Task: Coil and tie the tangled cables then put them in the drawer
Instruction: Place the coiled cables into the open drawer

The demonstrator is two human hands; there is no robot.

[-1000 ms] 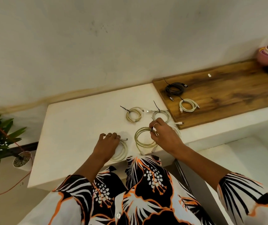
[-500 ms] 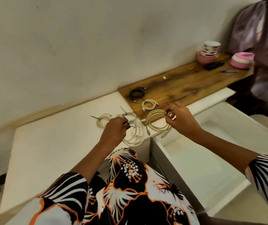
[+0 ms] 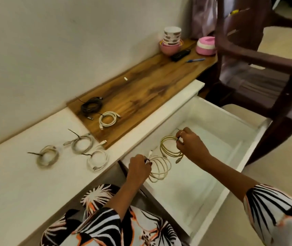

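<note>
**Two tied coils held over the open drawer**

The person's right hand [image 3: 189, 144] pinches a yellowish coiled cable [image 3: 171, 147] at its black tie, fingers curled on the coil's far-right edge. The coil hangs leftward and toward the person from that grip, its ring roughly face-on to the camera, and a connector end [image 3: 177, 161] trails from its near edge, pointing down toward the person.

The left hand [image 3: 139, 167] pinches a white coiled cable [image 3: 159, 168] at its tie, fingers closed on the coil's left edge. This coil spreads rightward from the grip, its loops fanned slightly apart, and a short plug end [image 3: 150, 153] sticks up and away just beyond the fingertips. The two coils sit near each other, the yellowish one farther from the person; whether they touch cannot be told.

Both coils are over the interior of the open white drawer [image 3: 248, 151], whose long axis runs from the person out toward the far right. Whether either coil rests on the drawer floor cannot be told, and nothing else shows inside.

Left of the left hand's grip, three tied pale coils [image 3: 82, 144] lie on the white counter [image 3: 17, 183]. Beyond them a black coil [image 3: 91, 106] and a white coil [image 3: 108, 118] lie just beside each other on the wooden board [image 3: 150, 86]
</note>
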